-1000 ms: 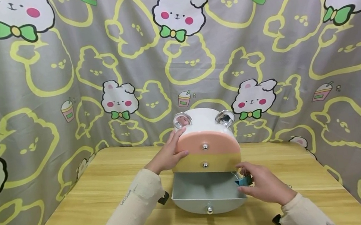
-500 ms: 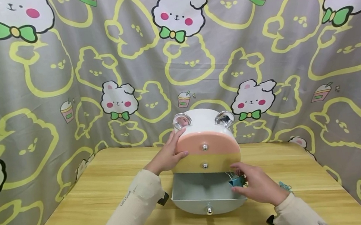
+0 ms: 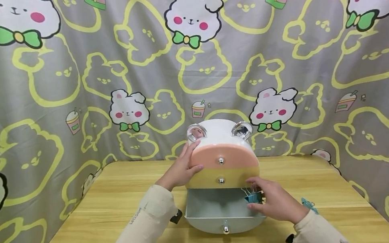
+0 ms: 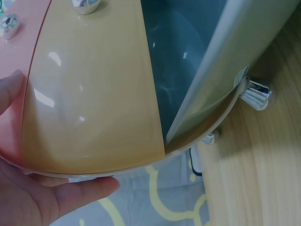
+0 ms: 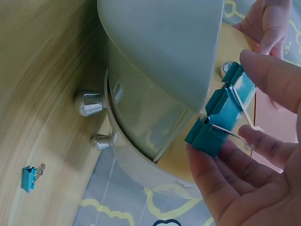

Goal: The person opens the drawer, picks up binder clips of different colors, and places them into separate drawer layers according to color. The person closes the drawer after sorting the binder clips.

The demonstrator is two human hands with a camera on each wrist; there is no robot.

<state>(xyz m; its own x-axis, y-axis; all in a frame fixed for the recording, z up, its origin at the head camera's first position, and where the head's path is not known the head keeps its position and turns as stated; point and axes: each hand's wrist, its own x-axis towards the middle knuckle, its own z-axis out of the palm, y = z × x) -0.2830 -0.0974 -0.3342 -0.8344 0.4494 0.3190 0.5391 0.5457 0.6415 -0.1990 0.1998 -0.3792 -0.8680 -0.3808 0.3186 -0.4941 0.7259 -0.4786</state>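
Observation:
A small drawer cabinet with silver ears stands on the table. Its grey bottom drawer is pulled out, while the pink and yellow drawers above are closed. My left hand rests against the cabinet's left side, fingers along the side and thumb on the pink front. Between the thumb and fingers of my right hand I pinch a teal binder clip, its wire handles toward the palm. The clip is at the open drawer's right end; the head view does not show whether it touches the drawer.
Another teal binder clip lies on the wooden table, to the right of my right wrist. A patterned curtain hangs behind the table and along both sides. Silver feet support the cabinet.
My right hand has moved a little left with the binder clip, farther over the open drawer. The clip on the table now shows beside my wrist. My left hand stays in place.

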